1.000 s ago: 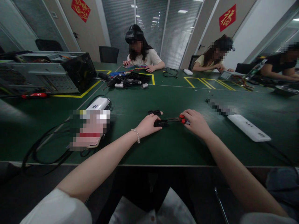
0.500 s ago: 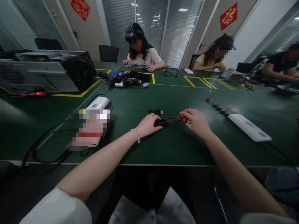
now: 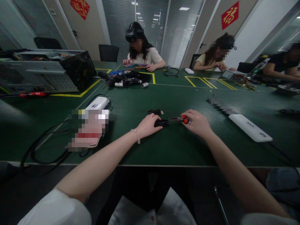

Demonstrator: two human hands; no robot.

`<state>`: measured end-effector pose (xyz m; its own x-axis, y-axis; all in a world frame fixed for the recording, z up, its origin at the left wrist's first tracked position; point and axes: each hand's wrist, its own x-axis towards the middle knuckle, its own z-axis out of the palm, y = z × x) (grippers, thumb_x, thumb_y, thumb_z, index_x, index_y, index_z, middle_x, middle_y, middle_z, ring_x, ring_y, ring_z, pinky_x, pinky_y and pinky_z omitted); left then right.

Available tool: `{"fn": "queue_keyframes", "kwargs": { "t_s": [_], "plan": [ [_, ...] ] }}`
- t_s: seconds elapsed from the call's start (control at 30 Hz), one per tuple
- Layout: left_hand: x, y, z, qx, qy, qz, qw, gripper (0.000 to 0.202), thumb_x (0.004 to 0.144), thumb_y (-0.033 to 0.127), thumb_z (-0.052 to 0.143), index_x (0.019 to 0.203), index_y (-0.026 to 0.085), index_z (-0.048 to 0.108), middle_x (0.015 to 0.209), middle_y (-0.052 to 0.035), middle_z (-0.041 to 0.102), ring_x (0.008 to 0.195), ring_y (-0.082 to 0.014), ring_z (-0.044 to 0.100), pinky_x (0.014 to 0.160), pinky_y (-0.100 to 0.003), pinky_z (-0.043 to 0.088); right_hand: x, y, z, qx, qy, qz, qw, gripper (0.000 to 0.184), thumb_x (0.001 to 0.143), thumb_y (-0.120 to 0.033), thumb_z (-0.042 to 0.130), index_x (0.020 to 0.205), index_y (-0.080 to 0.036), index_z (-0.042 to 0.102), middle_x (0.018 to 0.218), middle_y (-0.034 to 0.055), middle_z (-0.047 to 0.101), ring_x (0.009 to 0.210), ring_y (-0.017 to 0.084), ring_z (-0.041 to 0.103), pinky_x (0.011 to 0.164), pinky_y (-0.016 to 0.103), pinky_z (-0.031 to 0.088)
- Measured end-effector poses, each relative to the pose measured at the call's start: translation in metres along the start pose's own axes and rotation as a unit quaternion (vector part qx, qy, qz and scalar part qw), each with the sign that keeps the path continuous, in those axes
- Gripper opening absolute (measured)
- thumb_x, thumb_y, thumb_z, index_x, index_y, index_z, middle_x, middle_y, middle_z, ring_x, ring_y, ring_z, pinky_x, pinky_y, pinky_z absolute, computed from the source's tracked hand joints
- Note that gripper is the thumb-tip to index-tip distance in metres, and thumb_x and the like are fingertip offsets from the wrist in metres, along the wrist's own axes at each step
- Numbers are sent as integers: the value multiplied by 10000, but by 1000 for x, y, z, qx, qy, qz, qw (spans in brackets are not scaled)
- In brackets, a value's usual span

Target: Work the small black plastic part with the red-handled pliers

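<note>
While the left hand point(image 3: 148, 126) still grips a black piece point(image 3: 164, 123) mid-frame and the right hand point(image 3: 198, 122) stays curled around red-handled pliers point(image 3: 185, 119), a dark object point(image 3: 289, 112) now shows at far right.

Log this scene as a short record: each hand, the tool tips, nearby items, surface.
left hand: holds small black part
right hand: holds red-handled pliers
plier tips: toward the black part, contact unclear
beyond left hand: small black bundle
right side: white device
surface: green table
</note>
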<state>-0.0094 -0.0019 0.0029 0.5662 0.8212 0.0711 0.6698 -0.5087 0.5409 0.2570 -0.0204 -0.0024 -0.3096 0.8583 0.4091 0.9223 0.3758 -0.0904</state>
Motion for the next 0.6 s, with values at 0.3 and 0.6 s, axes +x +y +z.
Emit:
{"fn": "queue_keyframes", "kwargs": {
  "t_s": [0.3, 0.6],
  "plan": [
    [0, 0, 1, -3, -3, -7, 1000, 335, 797, 358, 614, 1067, 162, 599, 1129, -91, 566, 1032, -244, 545, 861, -374, 475, 2, -7, -4, -54, -8, -60, 997, 202, 757, -306, 568, 913, -191, 623, 954, 106, 628, 860, 244, 547, 691, 361, 457],
    [0, 1, -1, 12, -9, -5, 1000, 346, 806, 371, 599, 1079, 159, 591, 1142, -99, 560, 1061, -255, 540, 879, -378, 463, 7, 1, 5, 236, 54, 164, 956, 322, 752, -457, 594, 963, -224, 661, 897, 69, 651, 823, 229, 584, 730, 387, 463]
  ]
}}
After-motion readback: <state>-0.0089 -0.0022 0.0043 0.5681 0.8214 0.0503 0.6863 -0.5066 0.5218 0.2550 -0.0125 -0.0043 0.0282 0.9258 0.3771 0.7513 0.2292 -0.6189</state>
